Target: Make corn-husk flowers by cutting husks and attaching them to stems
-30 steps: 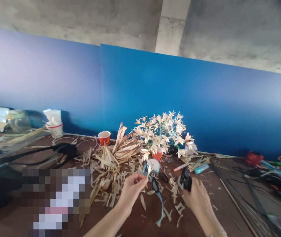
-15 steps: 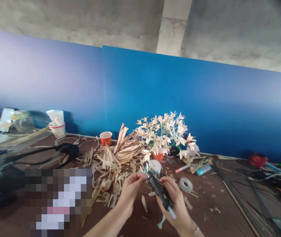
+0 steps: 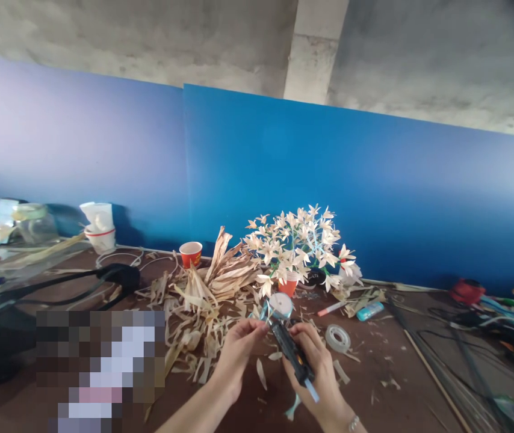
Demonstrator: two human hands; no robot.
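The right hand [image 3: 313, 361], with a bracelet [image 3: 354, 423] at its wrist, has its fingers wrapped around a black glue gun [image 3: 289, 350], a pale glue stick [image 3: 312, 390] jutting from the back end. A teal strip [image 3: 292, 409] lies on the brown table [image 3: 374, 373] just below that hand. The left hand [image 3: 238, 347] has thumb and forefinger pinched together at a slim pale piece [image 3: 268, 311], partly hidden and too small to make out fully. That piece is at the gun's nozzle; whether they touch, I cannot tell. A loose petal [image 3: 261, 374] lies between the two wrists.

Right of the gun sits a tape roll [image 3: 346, 343]; just beyond the fingertips is a white spool [image 3: 280, 305]. Husk scraps [image 3: 203, 319] spread to the left. Farther off lie a marker [image 3: 329, 309] and a blue packet [image 3: 369, 311]. Behind the spool, an orange cup [image 3: 287, 285] holds pale flowers [image 3: 300, 240]; left of it are a dry husk bundle [image 3: 234, 264] and a red cup [image 3: 191, 256]. A blue panel [image 3: 351, 168] stands behind everything, below a concrete wall [image 3: 221, 42].
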